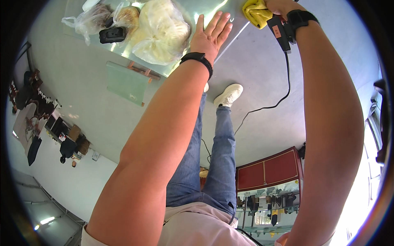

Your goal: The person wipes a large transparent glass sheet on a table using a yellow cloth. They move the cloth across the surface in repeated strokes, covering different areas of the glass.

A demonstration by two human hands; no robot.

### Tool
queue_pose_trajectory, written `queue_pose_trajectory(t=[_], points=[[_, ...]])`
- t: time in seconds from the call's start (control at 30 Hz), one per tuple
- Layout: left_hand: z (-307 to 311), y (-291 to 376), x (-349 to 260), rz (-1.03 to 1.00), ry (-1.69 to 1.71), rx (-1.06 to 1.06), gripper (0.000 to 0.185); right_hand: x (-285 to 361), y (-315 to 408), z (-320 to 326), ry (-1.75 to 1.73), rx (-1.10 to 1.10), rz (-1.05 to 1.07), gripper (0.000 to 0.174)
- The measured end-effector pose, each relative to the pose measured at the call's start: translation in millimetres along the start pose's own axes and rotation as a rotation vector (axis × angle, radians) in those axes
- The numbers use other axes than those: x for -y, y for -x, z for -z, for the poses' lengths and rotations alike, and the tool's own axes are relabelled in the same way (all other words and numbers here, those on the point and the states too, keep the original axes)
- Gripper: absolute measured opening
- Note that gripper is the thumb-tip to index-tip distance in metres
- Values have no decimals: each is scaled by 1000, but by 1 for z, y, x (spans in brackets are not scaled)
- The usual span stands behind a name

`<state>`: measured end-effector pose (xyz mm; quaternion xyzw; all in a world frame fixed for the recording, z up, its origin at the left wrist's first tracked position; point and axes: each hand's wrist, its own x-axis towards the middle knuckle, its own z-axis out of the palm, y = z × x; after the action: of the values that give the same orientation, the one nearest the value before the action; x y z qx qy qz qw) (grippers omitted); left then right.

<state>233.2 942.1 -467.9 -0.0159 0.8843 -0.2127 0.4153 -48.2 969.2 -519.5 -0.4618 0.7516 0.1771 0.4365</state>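
My left hand [212, 37] is spread with its fingers apart and holds nothing. It is over the edge of a glass tabletop [197, 66], just right of a large clear plastic bag [161, 33] with pale, rounded contents. My right hand [278, 7], partly cut off at the top rim, grips a folded yellow cloth [258, 13] beyond the table's right edge. Black straps circle both wrists. A black device [278, 33] with a cable [287, 80] is fixed at the right wrist.
Smaller plastic bags [92, 20] and a black device [112, 35] lie at the tabletop's left. A lower glass panel [127, 81] juts out below. The cable trails over the grey floor [261, 129]. Behind me stands a red-doored glass cabinet [267, 169]; another person [67, 149] is far left.
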Motion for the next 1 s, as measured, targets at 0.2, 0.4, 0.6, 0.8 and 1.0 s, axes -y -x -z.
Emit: queue_pose_trajectory(t=[0.2, 0.4, 0.6, 0.8, 1.0], points=[[-5, -2, 1, -24, 173, -95, 90, 4, 0, 0, -193, 23, -130, 26], [-12, -9, -4, 10, 128, -85, 90, -4, -4, -7, 17, 0, 22, 25], [-11, -8, -6, 11, 68, -55, 87, -12, -11, -17, 173, -231, 208, 26], [-11, -6, -4, 13, 80, -103, 86, 0, -6, -6, -27, -38, 0, 19], [-3, -3, -1, -8, 118, -49, 91, 6, 7, 2, -117, -48, -18, 50]])
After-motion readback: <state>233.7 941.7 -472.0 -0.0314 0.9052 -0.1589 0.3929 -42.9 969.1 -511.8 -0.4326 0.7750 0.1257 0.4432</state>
